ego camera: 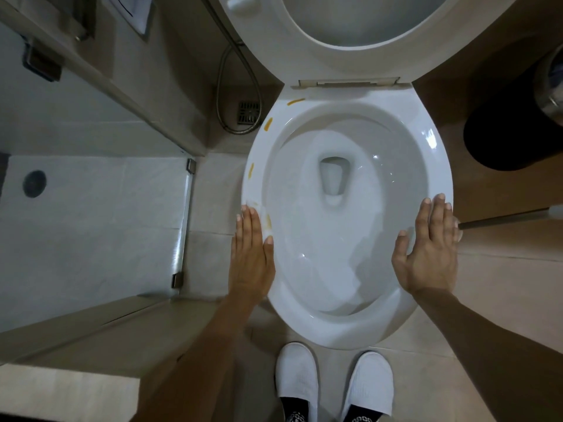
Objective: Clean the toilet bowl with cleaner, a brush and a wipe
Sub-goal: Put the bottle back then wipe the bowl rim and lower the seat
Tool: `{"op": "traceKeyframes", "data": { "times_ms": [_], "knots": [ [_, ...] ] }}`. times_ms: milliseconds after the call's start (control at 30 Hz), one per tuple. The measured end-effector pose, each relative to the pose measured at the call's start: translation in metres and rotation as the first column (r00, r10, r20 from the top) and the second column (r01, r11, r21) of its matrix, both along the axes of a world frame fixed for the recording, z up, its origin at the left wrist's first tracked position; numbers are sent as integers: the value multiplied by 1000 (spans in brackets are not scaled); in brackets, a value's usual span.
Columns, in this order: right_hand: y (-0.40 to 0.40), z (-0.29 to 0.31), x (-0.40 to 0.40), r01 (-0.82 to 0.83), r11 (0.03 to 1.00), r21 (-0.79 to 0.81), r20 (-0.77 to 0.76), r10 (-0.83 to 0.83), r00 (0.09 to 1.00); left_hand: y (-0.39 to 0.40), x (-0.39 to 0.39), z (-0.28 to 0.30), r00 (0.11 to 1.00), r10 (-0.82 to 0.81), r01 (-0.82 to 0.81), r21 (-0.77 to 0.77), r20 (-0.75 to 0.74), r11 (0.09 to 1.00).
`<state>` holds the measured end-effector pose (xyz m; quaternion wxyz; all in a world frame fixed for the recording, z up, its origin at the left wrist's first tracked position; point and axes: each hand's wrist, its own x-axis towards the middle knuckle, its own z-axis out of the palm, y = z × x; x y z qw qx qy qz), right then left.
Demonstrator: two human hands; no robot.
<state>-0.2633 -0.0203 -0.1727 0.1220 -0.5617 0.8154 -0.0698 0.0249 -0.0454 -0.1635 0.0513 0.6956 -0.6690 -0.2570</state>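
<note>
The white toilet bowl (426, 147) stands open below me, its seat and lid (350, 56) raised against the back. Several yellow-orange streaks (251, 172) mark the left rim. My left hand (251, 254) lies flat with straight fingers at the left rim, over a white wipe (265, 219) that peeks out by the fingertips. My right hand (429, 251) is spread flat over the right rim and holds nothing. A thin grey handle (502, 216), perhaps the brush, pokes in from the right, just past my right fingers. No cleaner bottle is in view.
A glass shower enclosure (91, 208) fills the left side. A metal hose (225, 86) and a floor drain (249, 112) lie left of the toilet's back. A dark round bin (511, 132) stands at the right. My white slippers (298, 379) are at the bowl's front.
</note>
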Motion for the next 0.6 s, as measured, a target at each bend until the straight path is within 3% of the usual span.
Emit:
{"op": "traceKeyframes", "data": {
  "times_ms": [367,600],
  "knots": [
    [0,0,0,1,1000,-3,-8,-1,1000,-111,8,0,990,-135,136,-27,31,990],
    [0,-1,0,3,1000,15,-14,-2,1000,-69,11,0,995,-97,95,-61,-20,994]
  ]
}}
